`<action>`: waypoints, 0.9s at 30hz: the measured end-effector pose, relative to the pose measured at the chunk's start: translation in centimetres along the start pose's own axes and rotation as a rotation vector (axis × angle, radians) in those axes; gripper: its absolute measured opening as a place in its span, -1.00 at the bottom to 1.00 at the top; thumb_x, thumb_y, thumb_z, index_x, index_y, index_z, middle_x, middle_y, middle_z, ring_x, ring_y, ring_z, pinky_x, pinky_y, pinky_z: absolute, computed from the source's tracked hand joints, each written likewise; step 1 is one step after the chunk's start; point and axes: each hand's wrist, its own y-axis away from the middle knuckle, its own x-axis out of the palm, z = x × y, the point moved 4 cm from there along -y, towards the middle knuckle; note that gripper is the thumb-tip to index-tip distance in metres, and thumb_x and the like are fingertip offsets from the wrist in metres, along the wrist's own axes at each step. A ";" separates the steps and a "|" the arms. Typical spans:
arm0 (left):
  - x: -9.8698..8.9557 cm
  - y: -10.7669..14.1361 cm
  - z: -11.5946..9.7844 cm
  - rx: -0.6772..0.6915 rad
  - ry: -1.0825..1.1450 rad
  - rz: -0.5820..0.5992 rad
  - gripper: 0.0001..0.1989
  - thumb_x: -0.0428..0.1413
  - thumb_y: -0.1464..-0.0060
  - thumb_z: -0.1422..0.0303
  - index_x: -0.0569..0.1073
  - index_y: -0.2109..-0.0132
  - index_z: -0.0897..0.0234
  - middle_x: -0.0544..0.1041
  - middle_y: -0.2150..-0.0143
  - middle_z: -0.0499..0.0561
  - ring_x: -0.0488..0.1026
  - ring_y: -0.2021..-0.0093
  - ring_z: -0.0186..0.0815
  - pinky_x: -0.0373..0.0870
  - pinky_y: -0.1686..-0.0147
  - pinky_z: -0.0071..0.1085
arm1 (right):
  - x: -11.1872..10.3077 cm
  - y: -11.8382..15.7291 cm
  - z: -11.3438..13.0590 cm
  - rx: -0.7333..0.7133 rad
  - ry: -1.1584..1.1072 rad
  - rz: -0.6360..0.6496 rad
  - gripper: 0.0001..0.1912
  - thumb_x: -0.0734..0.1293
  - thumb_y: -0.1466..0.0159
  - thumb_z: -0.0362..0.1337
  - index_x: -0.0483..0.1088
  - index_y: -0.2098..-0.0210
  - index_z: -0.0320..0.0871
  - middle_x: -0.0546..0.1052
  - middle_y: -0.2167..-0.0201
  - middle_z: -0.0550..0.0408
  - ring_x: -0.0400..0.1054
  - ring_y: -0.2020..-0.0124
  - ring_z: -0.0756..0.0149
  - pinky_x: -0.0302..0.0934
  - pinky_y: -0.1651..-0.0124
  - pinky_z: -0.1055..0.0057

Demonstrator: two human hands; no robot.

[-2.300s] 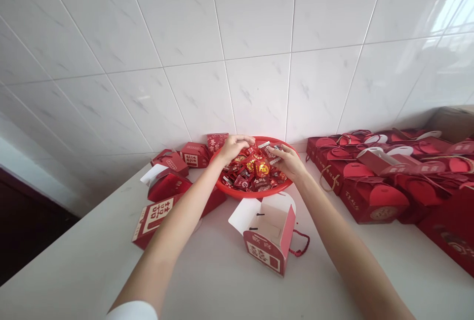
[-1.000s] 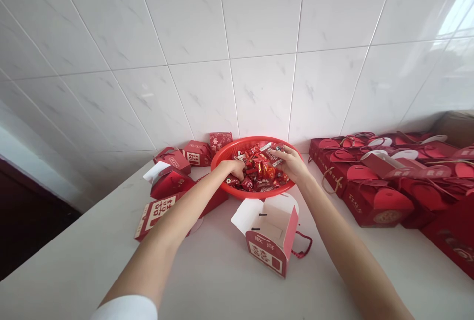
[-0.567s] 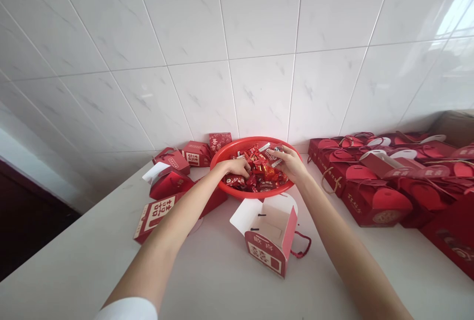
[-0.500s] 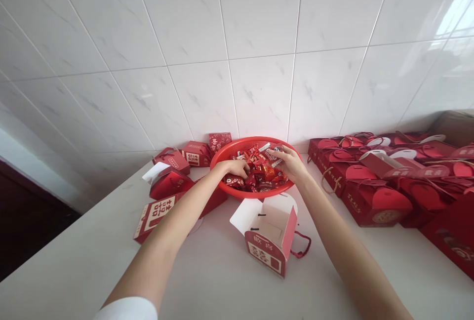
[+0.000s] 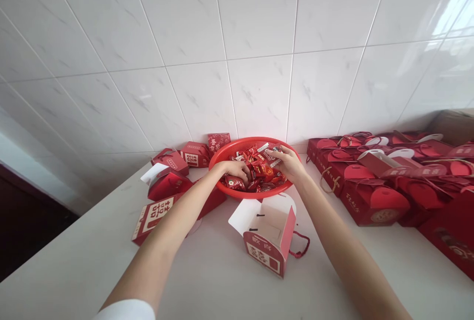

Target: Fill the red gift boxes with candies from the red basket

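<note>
A red plastic basket (image 5: 255,194) holds a heap of wrapped candies (image 5: 261,168), most in shiny red wrappers. My left hand (image 5: 236,169) reaches into its left side with fingers curled down among the candies; the fingertips and what they grip are hidden. Over the right rim comes my right hand (image 5: 289,163), closed on a wrapped candy (image 5: 277,150) with a dark and red wrapper. In front of the basket stands an open red gift box (image 5: 267,256), with pale inside, flaps up and a red cord handle (image 5: 301,246) at its right.
Several red boxes (image 5: 157,214) lie left of the basket, some behind my left forearm. Many closed red boxes with cord handles (image 5: 374,201) stand in rows at the right. All rest on a white tabletop (image 5: 222,285) against a tiled wall (image 5: 259,98).
My left hand has shifted slightly within the candies, its fingers curled a bit differently. The right hand stays nearly in place with its candy. The view has moved a little.
</note>
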 end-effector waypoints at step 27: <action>-1.9 0.5 1.0 0.040 0.504 -0.350 -0.68 0.22 0.03 0.33 0.65 0.08 0.23 0.63 -0.03 0.04 0.49 0.15 -0.27 0.28 0.41 -0.49 | -0.1 0.0 0.2 -0.021 0.009 -0.047 -0.65 0.62 0.19 -0.24 0.50 0.43 -0.12 0.58 0.40 0.13 0.47 0.34 0.27 0.39 0.37 0.42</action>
